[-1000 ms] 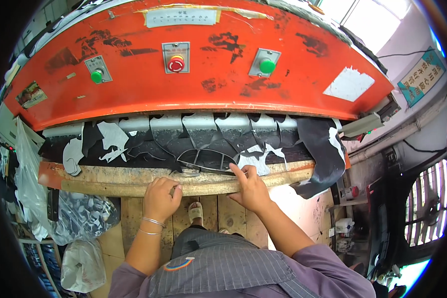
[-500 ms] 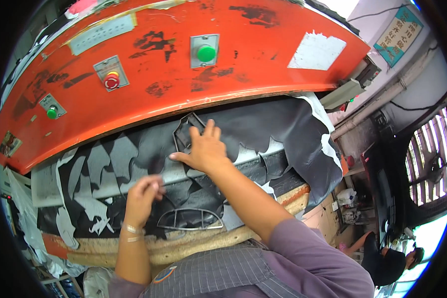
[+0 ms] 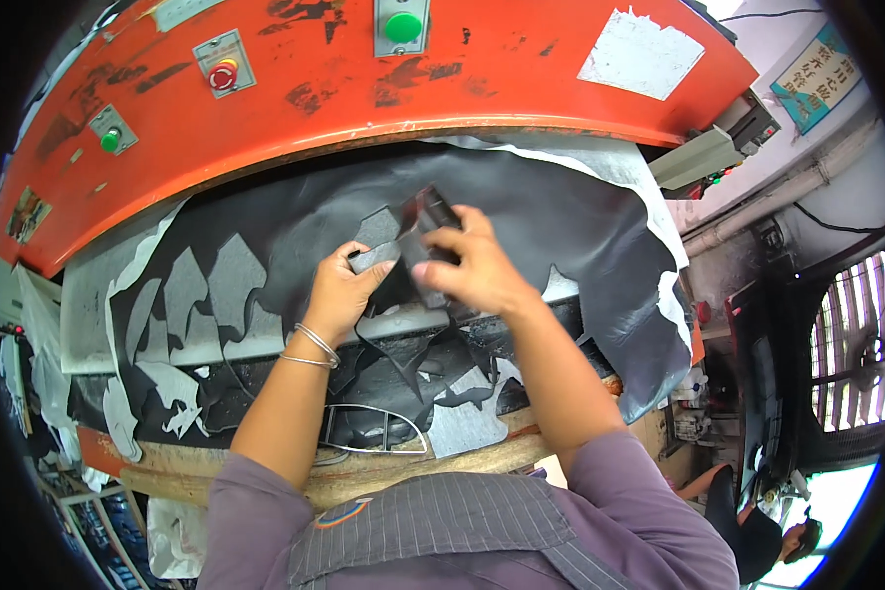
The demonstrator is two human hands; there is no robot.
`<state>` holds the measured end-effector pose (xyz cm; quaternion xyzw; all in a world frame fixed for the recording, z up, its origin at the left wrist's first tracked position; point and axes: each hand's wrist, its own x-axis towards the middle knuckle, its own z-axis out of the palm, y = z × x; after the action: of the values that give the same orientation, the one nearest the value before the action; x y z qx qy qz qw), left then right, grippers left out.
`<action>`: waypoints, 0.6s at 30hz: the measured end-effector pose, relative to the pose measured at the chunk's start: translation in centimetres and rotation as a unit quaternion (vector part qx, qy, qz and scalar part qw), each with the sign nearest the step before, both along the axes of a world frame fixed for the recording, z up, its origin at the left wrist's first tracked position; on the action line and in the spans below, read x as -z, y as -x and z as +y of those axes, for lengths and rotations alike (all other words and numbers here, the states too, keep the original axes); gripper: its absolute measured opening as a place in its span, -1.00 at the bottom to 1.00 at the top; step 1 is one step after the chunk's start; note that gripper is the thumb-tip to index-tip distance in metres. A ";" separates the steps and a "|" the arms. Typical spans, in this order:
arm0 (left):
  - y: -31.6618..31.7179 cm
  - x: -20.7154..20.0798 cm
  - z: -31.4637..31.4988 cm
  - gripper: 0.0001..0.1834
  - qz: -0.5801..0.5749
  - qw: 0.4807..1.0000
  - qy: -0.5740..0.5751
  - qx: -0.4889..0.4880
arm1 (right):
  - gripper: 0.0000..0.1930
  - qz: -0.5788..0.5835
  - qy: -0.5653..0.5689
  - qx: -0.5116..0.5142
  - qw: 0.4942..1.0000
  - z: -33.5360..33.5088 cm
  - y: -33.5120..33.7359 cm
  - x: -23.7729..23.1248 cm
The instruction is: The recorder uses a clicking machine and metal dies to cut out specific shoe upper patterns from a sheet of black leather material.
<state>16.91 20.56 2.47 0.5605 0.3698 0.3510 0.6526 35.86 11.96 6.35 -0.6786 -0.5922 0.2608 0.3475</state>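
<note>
Over the black sheet [image 3: 560, 202] below the orange press [image 3: 521, 95], a small grey piece [image 3: 372, 258] is pinched by the left hand [image 3: 342, 292] beside a dark, blurred frame [image 3: 418, 228] gripped by the right hand [image 3: 484, 272], the apparent step being their separation, for which a steady drawing apart seems required.

Workshop: orange machine [image 3: 354, 103] with red button [image 3: 223, 75], cut-up black sheet [image 3: 551, 202], curved metal frame [image 3: 386, 430].
</note>
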 end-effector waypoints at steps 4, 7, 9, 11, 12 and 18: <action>3.5 0.1 -1.7 -0.86 -0.129 0.990 0.031 -0.055 | -0.40 -0.160 0.079 0.100 0.979 0.9 -1.6 0.1; 4.8 0.0 -4.8 -0.84 -0.113 0.988 -0.042 -0.101 | -0.43 -0.250 0.092 0.093 0.959 1.2 -0.8 1.5; 7.5 2.1 -6.1 -0.79 -0.089 0.989 -0.021 -0.117 | -0.42 -0.268 0.089 0.094 0.955 1.2 -0.6 2.4; 12.6 3.6 -7.1 -0.74 -0.180 0.978 0.020 -0.100 | -0.35 -0.287 0.046 0.115 0.950 0.6 -1.0 3.2; 13.3 2.1 -7.9 -0.67 -0.176 0.966 0.069 -0.177 | -0.24 -0.259 0.088 0.095 0.957 0.6 -1.5 2.7; 21.8 -4.2 -10.7 -0.09 0.519 0.781 -0.287 -0.194 | 0.09 -0.183 0.038 -0.016 0.982 -3.9 -5.0 3.0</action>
<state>-4.89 9.84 6.68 0.7360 0.6356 0.2157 0.0885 40.90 8.04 3.34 -0.7180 -0.6462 0.1603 0.2031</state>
